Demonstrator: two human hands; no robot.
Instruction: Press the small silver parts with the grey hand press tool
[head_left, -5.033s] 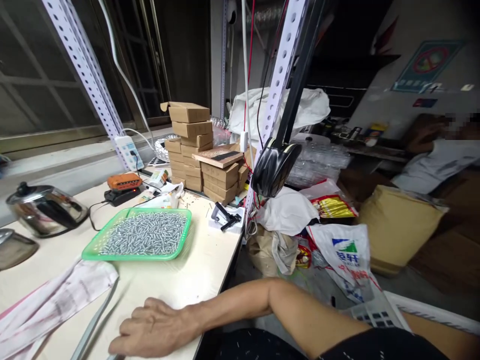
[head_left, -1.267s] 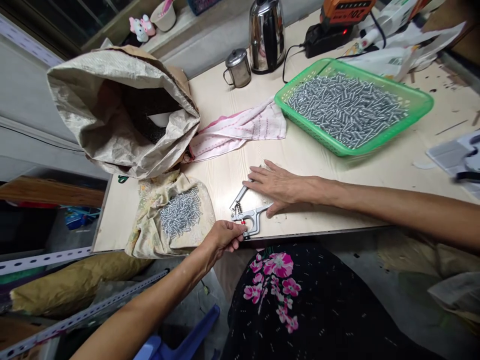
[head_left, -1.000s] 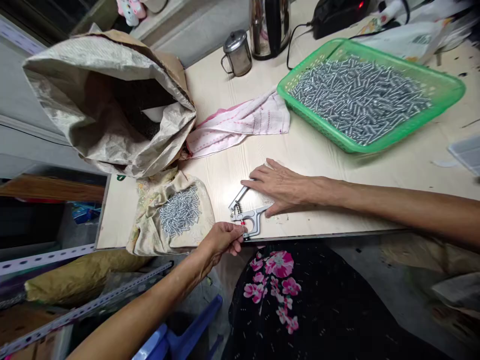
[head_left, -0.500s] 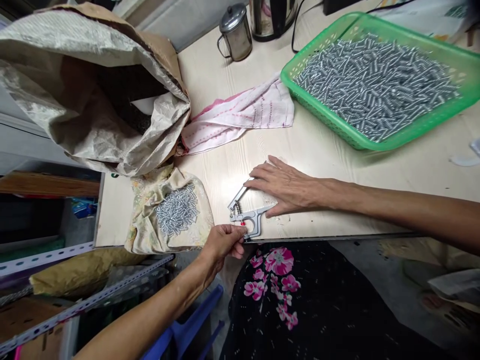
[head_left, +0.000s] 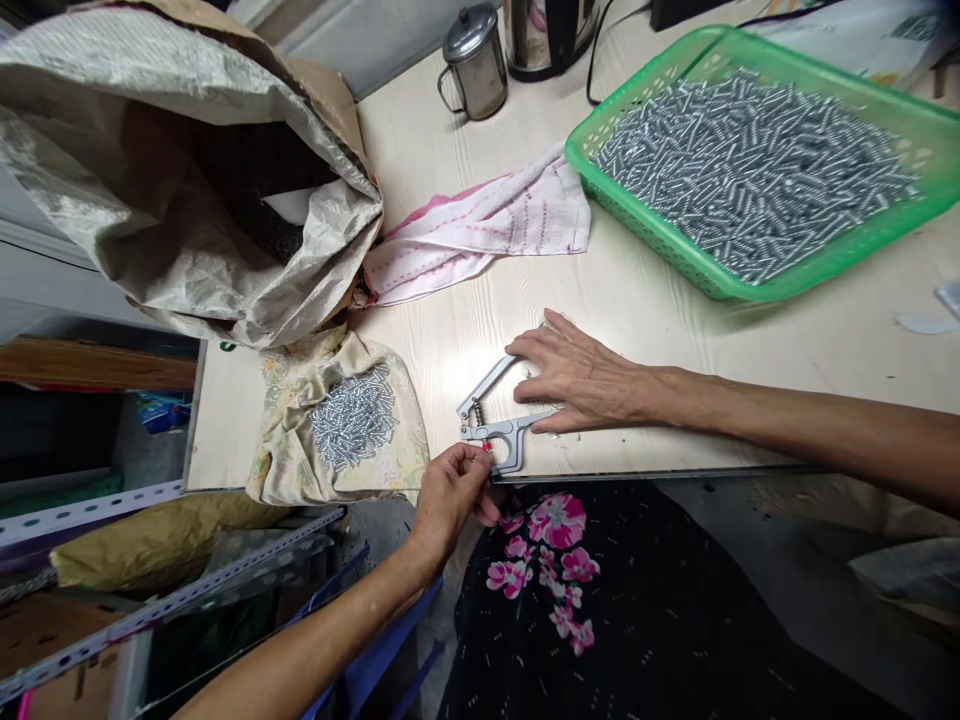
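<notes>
A silver plier-like press tool (head_left: 497, 415) with a spring and a red tip lies at the front edge of the pale table (head_left: 637, 300). My right hand (head_left: 577, 375) rests over its handles, fingers mostly flat. My left hand (head_left: 454, 490) is pinched at the tool's jaw by the red tip; what it pinches is too small to make out. A flowered cloth (head_left: 337, 430) with a pile of small metal pins (head_left: 352, 415) lies just left of the tool.
A green basket (head_left: 780, 280) full of metal pins stands at the back right. A large open paper sack (head_left: 187, 170) fills the back left. A pink-striped cloth (head_left: 480, 230), a steel mug (head_left: 472, 60) and a kettle (head_left: 547, 30) sit behind.
Five seconds ago I looked right with one hand flat on the table. Over the last second my left hand stays pinched at the jaw and my right hand stays over the handles.
</notes>
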